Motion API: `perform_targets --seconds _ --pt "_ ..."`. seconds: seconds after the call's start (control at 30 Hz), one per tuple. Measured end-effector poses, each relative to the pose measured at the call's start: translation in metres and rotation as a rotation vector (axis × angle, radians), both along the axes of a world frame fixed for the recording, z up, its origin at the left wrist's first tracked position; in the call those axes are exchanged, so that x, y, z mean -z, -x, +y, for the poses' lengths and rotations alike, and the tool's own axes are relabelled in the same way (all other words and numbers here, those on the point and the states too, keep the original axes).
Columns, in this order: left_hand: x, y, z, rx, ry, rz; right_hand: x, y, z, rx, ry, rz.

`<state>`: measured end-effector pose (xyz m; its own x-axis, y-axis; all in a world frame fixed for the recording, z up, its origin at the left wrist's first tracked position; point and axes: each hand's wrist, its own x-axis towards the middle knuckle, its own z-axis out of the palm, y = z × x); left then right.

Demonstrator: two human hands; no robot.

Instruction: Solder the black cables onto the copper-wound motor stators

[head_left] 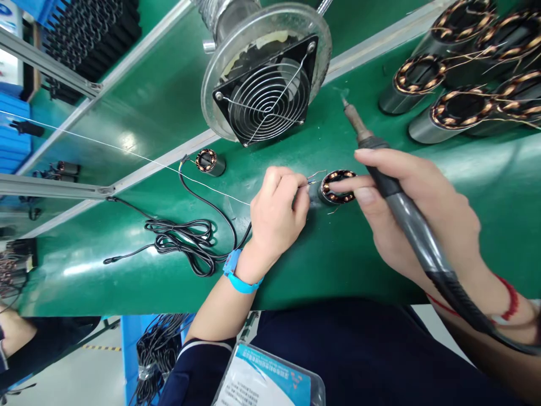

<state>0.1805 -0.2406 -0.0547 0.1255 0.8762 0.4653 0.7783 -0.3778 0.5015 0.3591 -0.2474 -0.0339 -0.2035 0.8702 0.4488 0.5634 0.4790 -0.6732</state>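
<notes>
My left hand (276, 208) is closed in a pinch on the end of a black cable (246, 234), whose thin wires show at the fingertips. A thin solder wire (127, 151) also runs into this hand from the left. Just right of the fingertips, a small motor stator (338, 198) with copper windings stands upright on the green bench. My right hand (431, 208) grips a soldering iron (401, 206), its tip pointing up and away from the stator, with faint smoke there. The right index finger reaches onto the stator's top.
A round fume extractor with a fan grille (268, 110) stands behind the hands. Several larger stators (422, 76) fill the back right. Another small stator (210, 162) and coiled black cable (181, 234) lie left. A blue bin (129, 349) of cables sits below; another person's arm (17, 332) shows lower left.
</notes>
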Motion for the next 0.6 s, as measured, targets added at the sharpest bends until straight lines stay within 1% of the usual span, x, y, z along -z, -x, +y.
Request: perform_targets --seconds 0.1,0.2,0.3,0.43,0.53,0.6 --pt "0.0 -0.001 0.0 -0.012 0.008 -0.01 0.008 0.003 0.005 -0.021 0.059 -0.026" --pt "0.0 -0.002 0.0 -0.023 0.008 -0.011 0.018 0.006 0.006 -0.013 0.076 -0.016" --pt "0.0 -0.002 -0.001 -0.026 0.003 -0.012 0.023 0.008 0.004 -0.013 0.061 -0.001" --pt "-0.002 -0.001 -0.001 -0.028 0.022 -0.025 0.024 0.009 0.002 0.022 -0.005 0.001" --pt "-0.007 0.002 -0.001 -0.022 0.135 -0.074 0.025 0.008 0.003 0.016 -0.04 -0.06" --pt "-0.013 0.005 0.0 0.008 0.284 -0.19 0.027 0.007 0.005 -0.02 -0.04 -0.119"
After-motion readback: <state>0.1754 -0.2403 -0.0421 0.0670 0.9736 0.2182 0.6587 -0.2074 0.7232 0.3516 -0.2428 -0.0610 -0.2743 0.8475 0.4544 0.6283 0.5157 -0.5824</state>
